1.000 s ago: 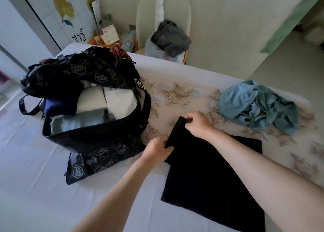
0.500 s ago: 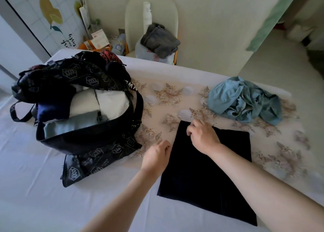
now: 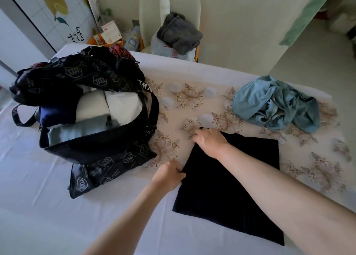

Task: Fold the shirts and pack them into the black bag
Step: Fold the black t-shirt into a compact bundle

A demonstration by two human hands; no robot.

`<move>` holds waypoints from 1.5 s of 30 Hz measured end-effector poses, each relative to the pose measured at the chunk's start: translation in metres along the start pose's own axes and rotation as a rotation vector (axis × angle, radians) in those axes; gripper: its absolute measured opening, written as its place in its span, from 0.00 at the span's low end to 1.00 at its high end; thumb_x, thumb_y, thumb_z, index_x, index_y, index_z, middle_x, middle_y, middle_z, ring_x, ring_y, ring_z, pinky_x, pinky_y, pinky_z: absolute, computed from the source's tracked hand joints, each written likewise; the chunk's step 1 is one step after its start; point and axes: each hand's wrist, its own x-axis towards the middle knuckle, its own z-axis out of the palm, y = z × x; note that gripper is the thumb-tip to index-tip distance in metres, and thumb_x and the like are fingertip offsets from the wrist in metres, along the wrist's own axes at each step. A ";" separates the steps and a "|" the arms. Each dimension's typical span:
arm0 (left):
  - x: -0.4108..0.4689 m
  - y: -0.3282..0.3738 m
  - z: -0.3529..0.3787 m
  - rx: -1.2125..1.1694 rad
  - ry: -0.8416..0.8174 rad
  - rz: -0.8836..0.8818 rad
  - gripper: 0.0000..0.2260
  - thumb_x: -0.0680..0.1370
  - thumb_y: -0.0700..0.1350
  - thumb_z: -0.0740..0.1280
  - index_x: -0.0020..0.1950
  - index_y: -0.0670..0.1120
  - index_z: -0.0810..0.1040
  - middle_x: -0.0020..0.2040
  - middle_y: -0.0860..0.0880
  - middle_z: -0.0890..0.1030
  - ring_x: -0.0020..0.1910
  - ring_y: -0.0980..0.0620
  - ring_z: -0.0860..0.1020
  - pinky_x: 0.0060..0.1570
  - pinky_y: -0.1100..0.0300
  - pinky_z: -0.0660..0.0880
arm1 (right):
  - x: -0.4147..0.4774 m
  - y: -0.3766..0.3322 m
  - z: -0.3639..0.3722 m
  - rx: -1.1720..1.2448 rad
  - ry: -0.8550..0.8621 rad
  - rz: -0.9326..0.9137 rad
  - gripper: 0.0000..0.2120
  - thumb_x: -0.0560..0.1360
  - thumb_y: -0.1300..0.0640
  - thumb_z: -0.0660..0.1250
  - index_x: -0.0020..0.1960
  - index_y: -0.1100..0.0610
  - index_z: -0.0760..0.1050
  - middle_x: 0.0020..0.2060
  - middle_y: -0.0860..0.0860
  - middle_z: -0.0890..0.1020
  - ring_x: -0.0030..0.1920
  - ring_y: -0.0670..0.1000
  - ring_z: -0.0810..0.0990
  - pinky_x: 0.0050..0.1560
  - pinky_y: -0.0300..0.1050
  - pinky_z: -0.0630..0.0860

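R hand [image 3: 210, 141] sits knuckles-up on the far-L corner of the black shirt [image 3: 231, 187], fingers curled down round that corner & gripping it; a tip of black cloth pokes out just past the fingers. R forearm runs in from the lower-R of the view, diagonally over the shirt, wrist roughly straight. L hand [image 3: 169, 172] is nearer the person, at the shirt's L edge, about halfway along: thumb on top of the cloth, fingers tucked at the edge, pinching it. L forearm comes up from bottom centre, angled R toward the shirt. Both arms bare. Shirt itself lies flat, folded to a rough rectangle, on the white-sheeted bed [image 3: 38, 197], its far part overlapping a beige floral cloth [image 3: 179, 98] spread across the middle. Just L of the hands, close but not touching the shirt, the black bag [image 3: 92, 148] w/ white hexagon logos stands open, flap thrown back to the far side; inside: folded white pieces [image 3: 115, 104], a pale blue one [image 3: 82, 129] at the near wall, a navy one [image 3: 55, 114] at L. Far R on the floral cloth, well apart from the black shirt, a blue shirt [image 3: 275, 104] lies crumpled in a heap. Beyond the bed, a cream chair [image 3: 148, 8] carries a grey garment [image 3: 179, 33].
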 end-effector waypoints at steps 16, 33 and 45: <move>-0.001 0.153 -0.008 0.122 -0.498 0.215 0.04 0.73 0.43 0.63 0.42 0.47 0.68 0.38 0.46 0.81 0.33 0.52 0.83 0.30 0.61 0.74 | -0.121 0.060 -0.023 0.394 0.162 0.317 0.18 0.70 0.50 0.49 0.48 0.55 0.75 0.52 0.51 0.79 0.49 0.58 0.79 0.47 0.53 0.76; 0.017 0.125 0.116 0.882 -0.175 0.686 0.33 0.81 0.65 0.50 0.81 0.55 0.40 0.80 0.51 0.35 0.78 0.47 0.35 0.77 0.45 0.41 | -0.250 0.028 0.077 0.262 0.238 0.733 0.25 0.81 0.49 0.52 0.75 0.55 0.68 0.77 0.56 0.64 0.76 0.57 0.63 0.73 0.58 0.64; 0.097 0.162 0.096 0.919 -0.089 0.582 0.33 0.81 0.65 0.46 0.79 0.54 0.34 0.79 0.47 0.33 0.78 0.47 0.32 0.77 0.45 0.40 | -0.253 0.011 0.112 0.151 0.139 0.626 0.30 0.83 0.44 0.49 0.81 0.56 0.51 0.81 0.55 0.51 0.81 0.54 0.48 0.78 0.55 0.54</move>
